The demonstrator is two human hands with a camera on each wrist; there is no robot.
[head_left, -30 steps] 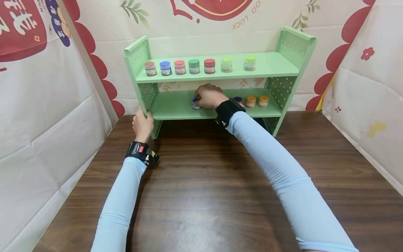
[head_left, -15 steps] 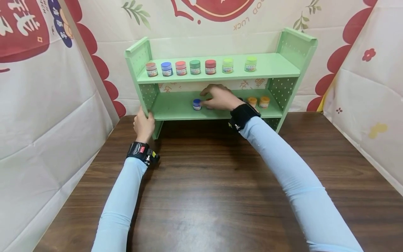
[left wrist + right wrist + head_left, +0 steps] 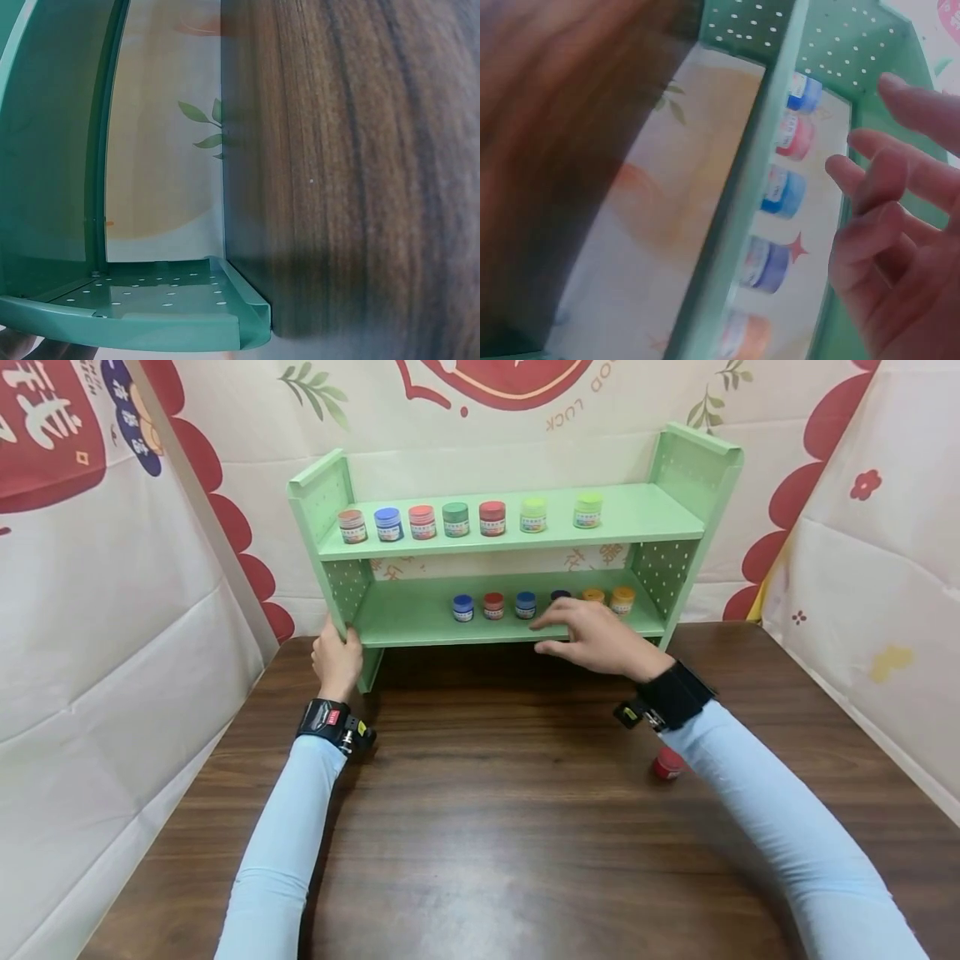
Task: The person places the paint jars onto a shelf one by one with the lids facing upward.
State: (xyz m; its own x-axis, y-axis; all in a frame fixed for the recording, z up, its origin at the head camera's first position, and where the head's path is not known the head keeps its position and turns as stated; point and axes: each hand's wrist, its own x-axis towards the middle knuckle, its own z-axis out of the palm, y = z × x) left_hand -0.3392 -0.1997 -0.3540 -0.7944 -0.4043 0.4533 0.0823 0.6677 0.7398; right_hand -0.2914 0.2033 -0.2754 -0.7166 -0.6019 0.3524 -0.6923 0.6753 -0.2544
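Note:
My left hand (image 3: 337, 662) holds the left side panel of a light green two-tier shelf (image 3: 420, 627); in the left wrist view only bits of its fingers (image 3: 45, 349) show at the panel's edge. In front of the lower tier, my right hand (image 3: 596, 639) hovers with loosely bent fingers and nothing in them. Behind it stand a dark blue paint jar (image 3: 462, 608), a red paint jar (image 3: 493, 607), a lighter blue paint jar (image 3: 526, 606) and a purple paint jar (image 3: 766, 265). An orange paint jar (image 3: 593, 596) and a yellow-orange paint jar (image 3: 622, 601) follow to the right.
Several paint jars line the upper tier, from a brown-red jar (image 3: 352, 527) to a lime green jar (image 3: 587, 511). A red paint jar (image 3: 668, 764) sits on the wooden table (image 3: 465, 827), partly behind the right sleeve. Printed cloth (image 3: 495, 460) hangs behind.
My right hand has let go of the dark blue jar and drawn back to the right, off the lower tier. More jars and the red one on the table now show. The left hand stays put.

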